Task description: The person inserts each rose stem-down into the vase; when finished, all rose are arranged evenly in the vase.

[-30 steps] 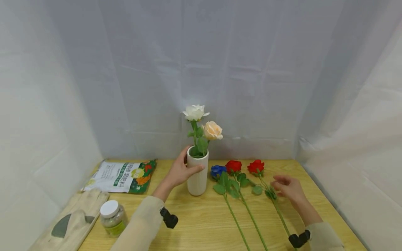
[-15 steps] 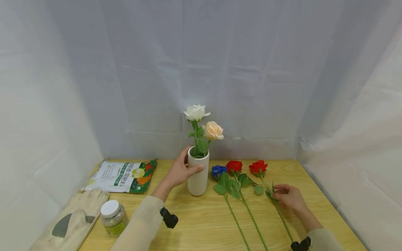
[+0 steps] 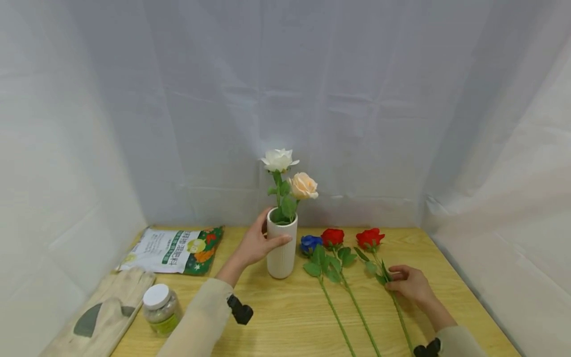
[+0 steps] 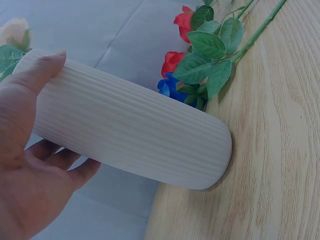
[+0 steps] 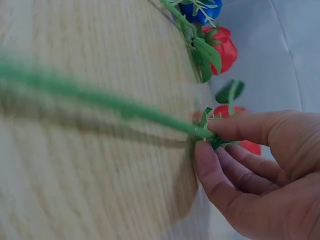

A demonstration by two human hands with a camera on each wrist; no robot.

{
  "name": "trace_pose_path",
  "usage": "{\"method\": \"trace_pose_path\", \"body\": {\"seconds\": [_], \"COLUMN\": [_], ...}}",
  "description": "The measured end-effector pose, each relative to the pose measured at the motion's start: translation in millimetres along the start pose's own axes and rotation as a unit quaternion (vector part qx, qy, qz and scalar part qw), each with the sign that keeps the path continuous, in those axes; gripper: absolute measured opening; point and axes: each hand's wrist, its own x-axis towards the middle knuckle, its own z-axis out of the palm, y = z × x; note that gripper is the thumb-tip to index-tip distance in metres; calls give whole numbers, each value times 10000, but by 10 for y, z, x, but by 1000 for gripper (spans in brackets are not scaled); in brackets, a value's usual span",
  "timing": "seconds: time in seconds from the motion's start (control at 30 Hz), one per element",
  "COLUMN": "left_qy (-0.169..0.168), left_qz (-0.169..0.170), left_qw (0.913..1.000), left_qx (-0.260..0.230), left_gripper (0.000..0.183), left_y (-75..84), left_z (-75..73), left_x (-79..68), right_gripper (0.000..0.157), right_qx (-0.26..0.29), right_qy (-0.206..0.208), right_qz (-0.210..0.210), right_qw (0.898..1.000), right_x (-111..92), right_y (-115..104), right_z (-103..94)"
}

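Note:
My left hand (image 3: pixel 258 243) holds a ribbed white vase (image 3: pixel 281 253) upright on the wooden table, thumb across its front and fingers behind. A white rose (image 3: pixel 278 160) and a peach rose (image 3: pixel 304 186) stand in the vase. Farther right, my right hand (image 3: pixel 412 286) pinches the leafy stem of the rightmost red rose (image 3: pixel 370 238) between thumb and fingers. In the right wrist view that green stem (image 5: pixel 145 116) runs slantwise above its shadow on the wood. Between the vase and this rose lie a blue rose (image 3: pixel 310 244) and another red rose (image 3: pixel 332 237).
On the left are a printed food pouch (image 3: pixel 178 251), a jar with a white lid (image 3: pixel 161 310) and a pale work glove (image 3: pixel 100 312). White sheeting (image 3: pixel 285 89) hangs behind and along both sides of the table (image 3: pixel 276 322).
My right hand has moved slightly down along the rose's stem and now pinches it. The rightmost red rose has shifted a little to the right. My left hand stays on the vase.

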Motion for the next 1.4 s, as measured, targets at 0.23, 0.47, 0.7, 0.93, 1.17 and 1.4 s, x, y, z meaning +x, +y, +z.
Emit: {"method": "trace_pose_path", "body": {"seconds": [0.23,0.47,0.7,0.93,1.17,1.4], "left_qy": [-21,14,1,-13,-53,-59], "left_qz": [84,99,78,81,227,228], "left_qw": [9999,9999,9999,9999,9996,9997], "left_qx": [-63,-66,-67,-77,-128,-87], "left_gripper": [89,88,88,88,84,86], "left_y": [1,5,9,-2,10,23], "left_z": [-10,-10,-10,-7,-5,-6], "left_x": [-10,-21,-16,-10,-9,-11], "right_gripper": [60,63,67,72,71,71], "right_qx": [427,474,979,1290,1748,2233], "right_qy": [-271,-148,-190,-28,41,10], "right_qz": [114,221,314,364,443,542], "right_qw": [9987,9985,9945,9910,9836,9732], "right_x": [5,38,36,23,-8,-5], "right_y": [-27,7,-59,-224,-411,-523], "right_z": [-30,-30,-47,-52,-57,-38]}}
